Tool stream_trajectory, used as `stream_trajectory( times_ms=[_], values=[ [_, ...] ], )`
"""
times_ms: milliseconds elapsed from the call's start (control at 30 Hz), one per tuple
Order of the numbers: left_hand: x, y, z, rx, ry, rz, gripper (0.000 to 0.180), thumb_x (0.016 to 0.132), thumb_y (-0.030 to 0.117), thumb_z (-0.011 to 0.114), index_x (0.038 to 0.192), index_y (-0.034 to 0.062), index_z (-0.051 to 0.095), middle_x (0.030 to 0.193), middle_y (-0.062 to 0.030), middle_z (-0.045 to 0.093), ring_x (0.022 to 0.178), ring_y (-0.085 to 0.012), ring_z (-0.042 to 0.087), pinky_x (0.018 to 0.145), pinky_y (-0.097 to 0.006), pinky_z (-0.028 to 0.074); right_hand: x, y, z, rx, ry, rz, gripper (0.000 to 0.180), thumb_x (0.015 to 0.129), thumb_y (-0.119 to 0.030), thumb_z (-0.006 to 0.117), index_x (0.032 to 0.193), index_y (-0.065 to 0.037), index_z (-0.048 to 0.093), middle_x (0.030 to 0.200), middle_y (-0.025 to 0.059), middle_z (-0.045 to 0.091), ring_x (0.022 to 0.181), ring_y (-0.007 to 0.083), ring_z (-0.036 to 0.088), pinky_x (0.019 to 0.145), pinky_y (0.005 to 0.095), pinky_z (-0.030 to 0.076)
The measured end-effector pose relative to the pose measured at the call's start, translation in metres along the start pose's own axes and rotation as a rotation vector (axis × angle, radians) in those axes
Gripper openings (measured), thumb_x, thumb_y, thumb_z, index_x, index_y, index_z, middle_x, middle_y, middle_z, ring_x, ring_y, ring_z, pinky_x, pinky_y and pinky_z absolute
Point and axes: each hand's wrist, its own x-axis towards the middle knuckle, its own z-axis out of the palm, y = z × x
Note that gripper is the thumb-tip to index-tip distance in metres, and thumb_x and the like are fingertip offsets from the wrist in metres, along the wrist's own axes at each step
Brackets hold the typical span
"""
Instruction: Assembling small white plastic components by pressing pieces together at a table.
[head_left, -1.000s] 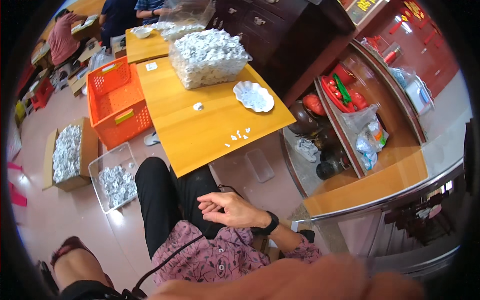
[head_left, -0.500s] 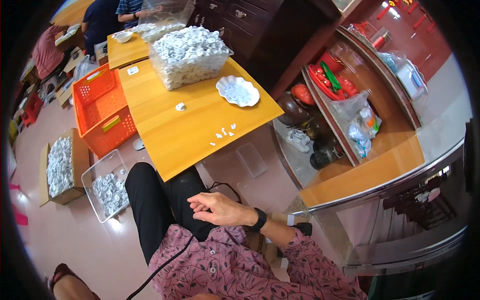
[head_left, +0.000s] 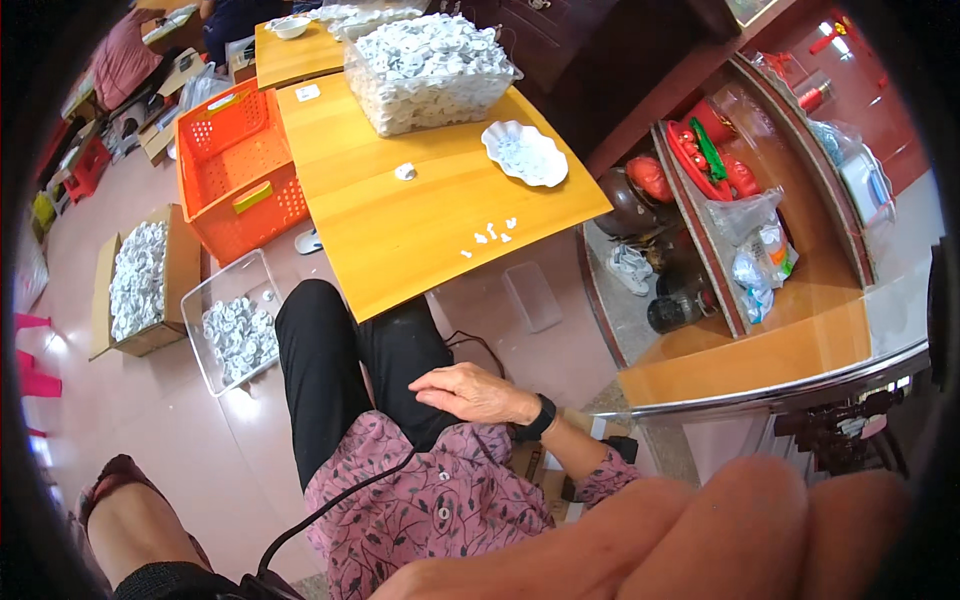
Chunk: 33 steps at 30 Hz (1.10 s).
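Observation:
My right hand (head_left: 478, 394), with a black watch (head_left: 540, 416) on its wrist, lies over my dark trousers (head_left: 318, 350) with its fingers loosely stretched out and nothing in them. Very close to the camera at the lower right, big blurred fingers of my left hand (head_left: 650, 535) show; what they touch is out of view. Its raised forearm (head_left: 150, 530) shows at lower left. On the yellow table (head_left: 370, 240) ahead stand a clear bin heaped with small white plastic pieces (head_left: 432, 55) and a scalloped white dish (head_left: 545, 168) of small pale bits. Several tiny white pieces (head_left: 490, 235) lie near its edge.
Left of the table stands an orange crate (head_left: 240, 212). A cardboard box (head_left: 165, 325) and a clear tray (head_left: 195, 345) hold more white pieces on the floor. Curved shelves (head_left: 690, 265) rise at right. A black cable (head_left: 335, 505) crosses my shirt. People sit at far left.
My left fingers have come into view, large at the lower right. The right hand's fingers have straightened somewhat. The whole scene has shifted up and to the right as my head moved.

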Motion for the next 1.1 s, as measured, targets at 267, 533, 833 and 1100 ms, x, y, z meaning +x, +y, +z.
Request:
stream_trajectory(
  times_ms=[267,533,833,1100],
  values=[
    [0.005,0.000,-0.005,-0.010,-0.009,-0.024,0.024,0.095,0.009,0.058,0.115,-0.0053,0.059,0.080,-0.0134,0.062,0.072,-0.0223,0.063,0.065,-0.033,0.054,-0.006,0.011,0.002,-0.037,0.030,0.044,0.030,0.097,-0.020,0.060,0.115,0.003,0.065,0.101,0.0191,0.073,0.092,0.0306,0.072,0.080,0.0376,0.056],
    [0.001,-0.011,-0.023,-0.060,-0.019,0.004,0.026,0.096,0.011,0.057,0.116,-0.0051,0.058,0.077,-0.0132,0.061,0.071,-0.0225,0.063,0.064,-0.033,0.054,-0.005,0.001,-0.017,-0.059,-0.088,0.247,0.029,0.094,-0.019,0.059,0.108,0.006,0.066,0.095,0.0247,0.071,0.087,0.0358,0.071,0.077,0.0407,0.055],
    [0.005,-0.001,-0.034,-0.067,0.011,0.012,0.027,0.097,0.013,0.057,0.118,-0.0050,0.057,0.075,-0.0130,0.061,0.070,-0.0227,0.063,0.063,-0.034,0.055,0.013,-0.002,-0.021,-0.038,-0.032,0.330,0.030,0.094,-0.019,0.061,0.112,0.006,0.064,0.088,0.0232,0.071,0.079,0.0311,0.072,0.069,0.0380,0.055],
    [-0.003,0.022,-0.061,-0.062,0.031,-0.075,0.029,0.098,0.014,0.057,0.119,-0.0048,0.056,0.072,-0.0128,0.060,0.069,-0.0229,0.063,0.062,-0.034,0.055,0.013,0.001,-0.012,0.005,-0.044,0.239,0.032,0.096,-0.019,0.059,0.114,0.006,0.063,0.083,0.0241,0.070,0.074,0.0310,0.071,0.069,0.0386,0.055]
  ],
)
